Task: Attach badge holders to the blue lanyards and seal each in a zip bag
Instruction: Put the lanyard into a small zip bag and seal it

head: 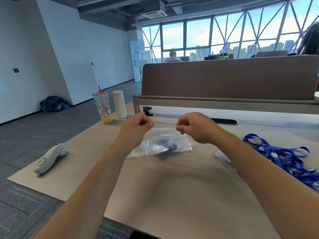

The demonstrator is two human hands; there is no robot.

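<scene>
A clear zip bag hangs above the middle of the desk, held up by its red zip strip. My left hand pinches the left end of the strip and my right hand pinches the right end, so the strip is stretched straight between them. Inside the bag I see a bundled blue lanyard, blurred through the plastic. A tangled heap of blue lanyards lies on the desk at the right. Part of another clear bag shows beside my right forearm.
A white handheld controller lies near the desk's left edge. A drink cup with a red straw, a white bottle and a black stapler stand at the back. A brown partition closes the far side. A black cable slot sits behind my right hand.
</scene>
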